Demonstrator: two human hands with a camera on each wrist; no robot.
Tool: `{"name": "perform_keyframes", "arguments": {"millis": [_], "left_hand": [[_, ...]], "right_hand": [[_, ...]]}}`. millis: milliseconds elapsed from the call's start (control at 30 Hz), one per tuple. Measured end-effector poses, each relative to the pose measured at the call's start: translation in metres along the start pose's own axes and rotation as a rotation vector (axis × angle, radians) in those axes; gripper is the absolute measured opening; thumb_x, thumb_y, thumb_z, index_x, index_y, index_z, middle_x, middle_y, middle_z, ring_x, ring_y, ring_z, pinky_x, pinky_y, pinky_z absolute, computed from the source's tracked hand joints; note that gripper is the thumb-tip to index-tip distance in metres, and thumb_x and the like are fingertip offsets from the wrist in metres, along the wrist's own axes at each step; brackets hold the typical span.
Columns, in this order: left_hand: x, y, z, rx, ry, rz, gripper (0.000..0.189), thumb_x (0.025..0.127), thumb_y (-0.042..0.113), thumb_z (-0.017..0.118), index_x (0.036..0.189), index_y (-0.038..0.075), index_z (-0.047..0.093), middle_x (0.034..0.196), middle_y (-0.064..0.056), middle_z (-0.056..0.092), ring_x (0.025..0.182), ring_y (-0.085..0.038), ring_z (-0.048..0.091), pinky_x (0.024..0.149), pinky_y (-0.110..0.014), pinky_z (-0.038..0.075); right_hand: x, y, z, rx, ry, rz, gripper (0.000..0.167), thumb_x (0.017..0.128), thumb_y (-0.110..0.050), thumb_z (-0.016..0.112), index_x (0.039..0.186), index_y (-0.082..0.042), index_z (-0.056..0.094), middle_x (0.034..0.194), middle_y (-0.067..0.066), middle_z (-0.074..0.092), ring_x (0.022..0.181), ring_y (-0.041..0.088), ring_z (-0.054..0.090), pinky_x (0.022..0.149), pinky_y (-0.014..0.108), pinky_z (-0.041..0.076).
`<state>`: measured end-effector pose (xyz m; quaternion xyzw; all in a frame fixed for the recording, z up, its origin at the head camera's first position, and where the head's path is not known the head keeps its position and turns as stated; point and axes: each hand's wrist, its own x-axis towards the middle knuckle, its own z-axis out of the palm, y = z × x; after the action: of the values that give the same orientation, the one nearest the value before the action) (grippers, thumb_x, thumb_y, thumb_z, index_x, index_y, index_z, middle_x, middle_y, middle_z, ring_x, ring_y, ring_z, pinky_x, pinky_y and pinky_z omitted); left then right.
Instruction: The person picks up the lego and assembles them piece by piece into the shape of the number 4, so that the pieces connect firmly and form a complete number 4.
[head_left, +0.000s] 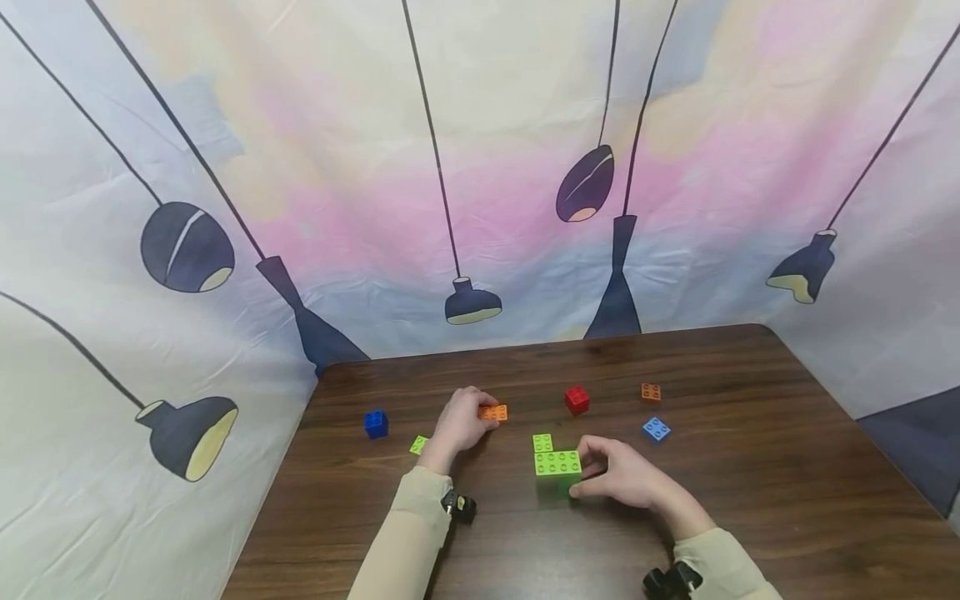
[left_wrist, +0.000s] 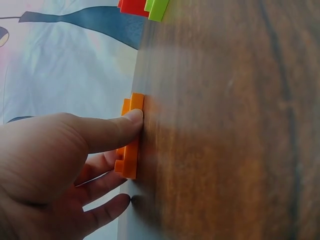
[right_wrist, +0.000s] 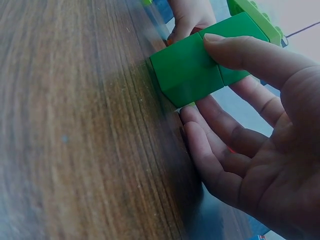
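My left hand (head_left: 461,421) pinches a flat orange toy brick (left_wrist: 133,150) low at the tabletop. In the left wrist view its thumb presses one side, with fingers behind. My right hand (head_left: 618,471) grips a stack of two green bricks (right_wrist: 185,70) between thumb and fingers. On top of that stack lies a long lime-green brick (head_left: 558,468), studs up, reaching out to the left past the green ones. A small square lime brick (head_left: 542,442) shows just behind its left end in the head view.
On the brown wooden table (head_left: 750,467), a red brick (head_left: 577,400) stands behind the stack. A flat orange brick (head_left: 650,392) and a light blue one (head_left: 656,429) lie right. Left are a dark blue brick (head_left: 377,424) and a lime brick (head_left: 418,445), partly hidden by my left arm.
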<state>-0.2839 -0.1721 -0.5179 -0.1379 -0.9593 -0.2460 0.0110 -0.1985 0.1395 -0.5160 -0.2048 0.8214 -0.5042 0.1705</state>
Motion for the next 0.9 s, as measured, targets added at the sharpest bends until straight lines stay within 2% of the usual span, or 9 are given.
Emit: {"name": "perform_keyframes", "arguments": {"millis": [300,500,733,900], "left_hand": [[-0.003,0.003,-0.001,-0.025,0.031,0.007,0.027,0.094,0.018,0.086,0.118,0.007,0.079,0.115,-0.008,0.069,0.11,-0.028,0.063,0.099,-0.048,0.054],[-0.008,0.005,-0.001,-0.069,0.057,-0.005,0.029,0.097,0.021,0.083,0.122,0.008,0.078,0.115,-0.006,0.067,0.106,-0.024,0.065,0.098,-0.046,0.055],[-0.015,0.01,-0.004,-0.165,0.076,0.044,0.036,0.097,0.024,0.082,0.128,0.006,0.075,0.116,-0.005,0.065,0.102,-0.02,0.062,0.093,-0.041,0.055],[-0.025,0.017,-0.01,-0.23,0.076,0.095,0.033,0.096,0.021,0.082,0.125,0.006,0.076,0.113,-0.003,0.066,0.099,-0.018,0.062,0.088,-0.038,0.054]], "right_hand": [[0.0,0.001,0.0,0.002,-0.003,-0.003,0.033,0.085,-0.02,0.091,0.104,-0.014,0.065,0.109,0.001,0.074,0.102,0.022,0.072,0.091,0.044,0.058],[0.001,0.003,0.0,0.003,-0.004,0.005,0.034,0.085,-0.02,0.092,0.103,-0.014,0.064,0.109,0.001,0.074,0.102,0.02,0.072,0.092,0.047,0.058],[0.001,0.002,0.0,0.015,-0.001,0.007,0.034,0.085,-0.019,0.092,0.103,-0.014,0.064,0.109,0.002,0.073,0.102,0.021,0.072,0.092,0.048,0.058],[0.0,0.001,0.001,0.022,-0.001,0.012,0.035,0.085,-0.019,0.092,0.103,-0.014,0.064,0.109,0.002,0.073,0.102,0.022,0.072,0.091,0.046,0.058]]}}
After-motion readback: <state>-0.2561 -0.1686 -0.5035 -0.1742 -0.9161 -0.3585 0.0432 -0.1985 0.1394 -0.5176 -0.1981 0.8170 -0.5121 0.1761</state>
